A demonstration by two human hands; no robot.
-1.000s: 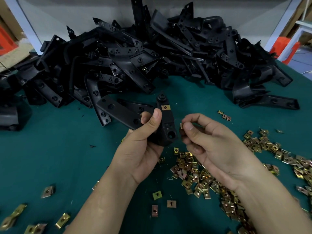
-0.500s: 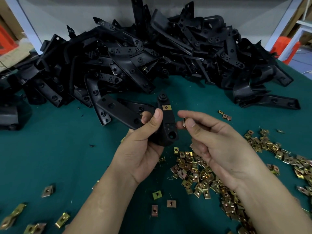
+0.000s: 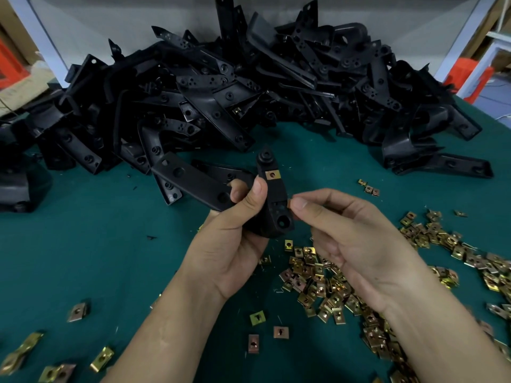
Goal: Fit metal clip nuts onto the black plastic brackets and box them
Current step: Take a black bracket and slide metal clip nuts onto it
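Observation:
My left hand (image 3: 235, 239) grips a black plastic bracket (image 3: 273, 197) above the green table, thumb along its face. A brass clip nut (image 3: 273, 175) sits fitted on the bracket's upper part. My right hand (image 3: 354, 239) pinches a second clip nut (image 3: 289, 203) between thumb and forefinger, right at the bracket's right edge; the fingertips hide most of it. A heap of loose clip nuts (image 3: 318, 280) lies under my hands.
A large pile of black brackets (image 3: 235, 87) fills the back of the green table (image 3: 83, 244). More clip nuts spread to the right (image 3: 448, 244) and a few lie scattered at the front left (image 3: 78, 312). Orange crates (image 3: 470, 76) stand beyond the right edge.
My right hand has carried the pinched clip nut leftward, from a gap beside the bracket up to its right edge. My left hand has held the bracket nearly still.

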